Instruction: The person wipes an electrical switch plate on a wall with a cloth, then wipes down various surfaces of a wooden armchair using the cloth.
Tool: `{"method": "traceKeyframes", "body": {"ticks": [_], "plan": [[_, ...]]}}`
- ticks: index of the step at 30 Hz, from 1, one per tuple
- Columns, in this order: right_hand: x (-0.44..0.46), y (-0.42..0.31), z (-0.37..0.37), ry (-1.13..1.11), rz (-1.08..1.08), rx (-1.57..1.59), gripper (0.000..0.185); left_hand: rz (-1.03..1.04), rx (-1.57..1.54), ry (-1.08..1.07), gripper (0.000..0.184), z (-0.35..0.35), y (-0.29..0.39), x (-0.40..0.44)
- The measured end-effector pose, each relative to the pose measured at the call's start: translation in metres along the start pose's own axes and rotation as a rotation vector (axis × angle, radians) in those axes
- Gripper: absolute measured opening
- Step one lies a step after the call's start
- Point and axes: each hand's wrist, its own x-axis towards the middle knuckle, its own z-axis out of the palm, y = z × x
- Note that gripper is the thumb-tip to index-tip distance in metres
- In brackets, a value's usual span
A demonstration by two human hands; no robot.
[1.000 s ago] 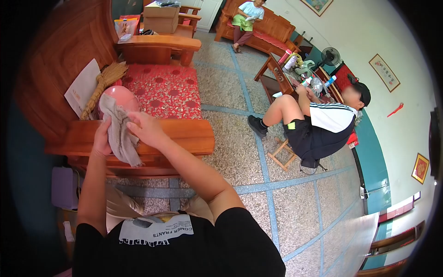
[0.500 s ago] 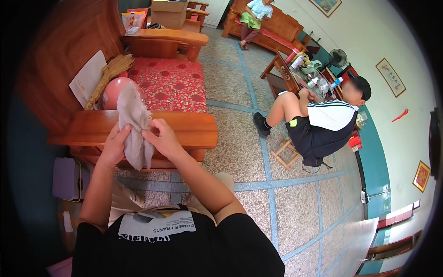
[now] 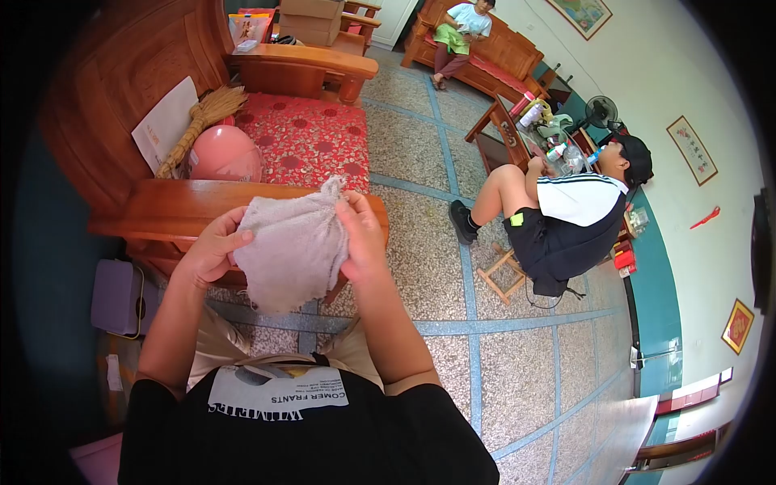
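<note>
A greyish cloth (image 3: pixel 293 252) with frayed edges hangs spread between my two hands, in front of the wooden armrest (image 3: pixel 153 208). My left hand (image 3: pixel 217 246) pinches its left edge between thumb and fingers. At the cloth's upper right corner, where the fabric is bunched, my right hand (image 3: pixel 361 236) grips it. Beyond the armrest, a pink rounded object (image 3: pixel 226 153) and a straw brush (image 3: pixel 202 121) rest on the red patterned seat (image 3: pixel 303 141).
A person (image 3: pixel 578 202) sits on a low wooden stool (image 3: pixel 503 275) at the right, beside a cluttered table (image 3: pixel 497 133). Another person (image 3: pixel 461 36) sits on a bench at the back. A purple box (image 3: pixel 117 297) stands at the lower left.
The cloth, earlier bunched and narrow between my hands, is now spread wider. My hands have moved apart and to the right, and the view has shifted slightly.
</note>
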Motion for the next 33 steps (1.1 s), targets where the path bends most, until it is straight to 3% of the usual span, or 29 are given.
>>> {"method": "traceKeyframes", "body": {"ticks": [4, 7, 9, 14, 17, 22, 25, 27, 30, 31, 32, 33], "plan": [[-0.003, -0.013, -0.01, 0.051, -0.014, -0.016, 0.015, 0.008, 0.112, 0.055, 0.052, 0.003, -0.006, 0.004], [-0.006, -0.016, -0.014, 0.056, -0.062, -0.091, 0.018, 0.159, 0.233, 0.145, 0.055, 0.009, -0.012, 0.005], [-0.006, -0.017, -0.022, 0.049, -0.101, -0.143, 0.02, 0.162, 0.271, 0.148, 0.046, 0.017, -0.007, 0.002], [-0.009, -0.03, -0.036, 0.039, -0.273, -0.77, 0.02, 0.197, 0.53, 0.05, 0.027, 0.006, -0.007, 0.001], [-0.01, -0.032, -0.043, -0.001, -0.359, -0.889, 0.018, 0.202, 0.523, 0.023, 0.023, 0.011, -0.004, -0.001], [-0.011, -0.037, -0.041, -0.023, -0.283, -0.767, 0.017, 0.146, 0.408, 0.005, 0.027, 0.014, 0.001, -0.001], [-0.009, -0.048, -0.035, -0.028, -0.287, -0.774, 0.018, 0.234, 0.474, 0.037, 0.03, 0.019, 0.016, 0.001], [-0.001, -0.058, -0.031, -0.027, -0.372, -0.853, 0.019, 0.374, 0.573, 0.059, 0.034, 0.025, 0.032, 0.008], [0.02, -0.067, -0.023, 0.027, -0.499, -1.077, 0.022, 0.709, 1.033, 0.147, 0.038, 0.014, 0.048, 0.042], [0.036, -0.062, -0.042, 0.045, -0.455, -1.116, 0.021, 0.787, 1.17, 0.183, 0.039, 0.005, 0.048, 0.051], [0.053, -0.051, -0.063, 0.066, -0.428, -1.158, 0.021, 0.766, 1.175, 0.225, 0.039, -0.014, 0.041, 0.052], [0.053, -0.045, -0.072, 0.035, -0.41, -1.152, 0.021, 0.618, 1.193, 0.316, 0.039, -0.029, 0.032, 0.055]]}}
